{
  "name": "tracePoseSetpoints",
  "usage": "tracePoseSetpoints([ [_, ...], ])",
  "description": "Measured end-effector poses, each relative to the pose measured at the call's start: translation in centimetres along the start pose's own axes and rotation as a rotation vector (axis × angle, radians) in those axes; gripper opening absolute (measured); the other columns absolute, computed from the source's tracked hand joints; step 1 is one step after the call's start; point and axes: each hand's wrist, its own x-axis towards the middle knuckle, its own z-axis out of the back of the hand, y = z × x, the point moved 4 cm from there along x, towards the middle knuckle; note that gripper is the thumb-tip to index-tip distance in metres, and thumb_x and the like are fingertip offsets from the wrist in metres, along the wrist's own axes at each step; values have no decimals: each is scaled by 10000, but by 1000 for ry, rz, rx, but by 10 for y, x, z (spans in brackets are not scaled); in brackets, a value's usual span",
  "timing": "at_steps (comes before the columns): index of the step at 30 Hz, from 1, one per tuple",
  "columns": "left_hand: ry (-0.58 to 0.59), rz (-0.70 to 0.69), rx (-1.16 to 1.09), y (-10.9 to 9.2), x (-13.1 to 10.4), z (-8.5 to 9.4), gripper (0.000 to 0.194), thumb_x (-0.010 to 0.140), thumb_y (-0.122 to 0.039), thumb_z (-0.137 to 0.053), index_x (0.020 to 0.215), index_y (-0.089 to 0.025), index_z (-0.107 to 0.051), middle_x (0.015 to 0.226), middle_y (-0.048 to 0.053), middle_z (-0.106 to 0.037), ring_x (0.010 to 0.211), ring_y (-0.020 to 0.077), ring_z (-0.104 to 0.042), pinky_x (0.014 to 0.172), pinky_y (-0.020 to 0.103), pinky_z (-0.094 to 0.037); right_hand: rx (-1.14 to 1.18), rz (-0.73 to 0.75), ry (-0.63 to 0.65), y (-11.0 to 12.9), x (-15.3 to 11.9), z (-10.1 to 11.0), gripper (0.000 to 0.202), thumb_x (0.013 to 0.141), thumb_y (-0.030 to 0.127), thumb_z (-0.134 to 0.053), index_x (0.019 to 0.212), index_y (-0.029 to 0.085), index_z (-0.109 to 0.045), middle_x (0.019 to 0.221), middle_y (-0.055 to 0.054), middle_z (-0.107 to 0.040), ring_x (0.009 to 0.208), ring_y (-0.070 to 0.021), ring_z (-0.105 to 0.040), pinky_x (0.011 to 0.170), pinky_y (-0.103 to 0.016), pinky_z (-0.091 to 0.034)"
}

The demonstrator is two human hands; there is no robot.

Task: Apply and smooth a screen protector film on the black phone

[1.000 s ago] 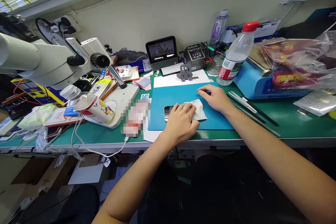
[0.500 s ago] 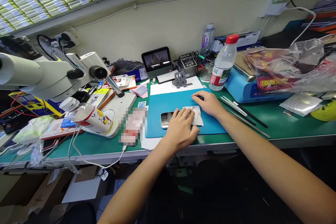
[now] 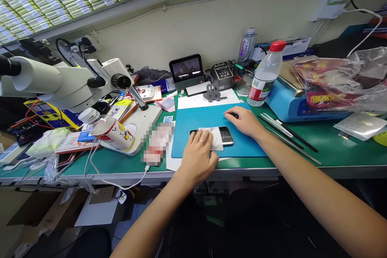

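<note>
A phone [image 3: 227,136] lies flat on the blue mat [image 3: 193,114], its dark screen up. Across its middle is a white cloth or tissue [image 3: 217,139]. My left hand [image 3: 199,153], with a ring on one finger, presses this cloth down with its fingers laid over it and covers the phone's left part. Past the phone's upper right corner, my right hand [image 3: 245,121] rests on the mat with fingers curled. A small dark object, too small to name, shows between its thumb and fingers.
A microscope [image 3: 60,84] and a bottle on its side-tilted base [image 3: 110,131] stand left. A clear bottle with red cap [image 3: 263,76], tweezers and thin tools [image 3: 284,129], and a blue device [image 3: 281,100] are right. A small screen [image 3: 186,68] stands behind.
My left hand and the white cloth have moved left across the phone, uncovering its right end. My right hand has stayed about where it was. The camera view has shifted slightly.
</note>
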Motion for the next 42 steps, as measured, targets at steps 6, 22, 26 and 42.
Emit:
tracePoseSetpoints([
  [6,-33,-47,-34,-33,35,-10,523,972,-296,-411,1441,-85,-509,1560,132,-481,1454,312,-413,1221,470,-306,-13,17,3,3,-2,3,263,900,368,-541,883,210,-750,974,-94,-762,880,-260,-680,836,-414,-527],
  [22,-57,27,-21,-15,33,1,374,928,-273,-444,1224,-131,-625,1311,125,-629,1177,296,-549,1088,439,-414,-69,56,38,7,-3,-2,281,902,399,-521,864,228,-741,947,-90,-752,931,-288,-643,873,-457,-510],
  [26,-83,55,-10,-9,20,2,418,927,-261,-447,1289,-118,-597,1349,133,-605,1215,304,-520,1101,445,-392,-71,69,47,8,-5,-1,295,907,416,-519,879,228,-744,976,-100,-754,951,-300,-637,876,-476,-508],
  [42,-30,136,20,-4,23,3,387,918,-262,-477,1275,-157,-584,1213,135,-609,1117,306,-540,966,452,-450,-12,173,400,25,-39,5,726,823,650,-645,1437,273,-558,1287,-117,-672,1233,-366,-558,1036,-548,-475],
])
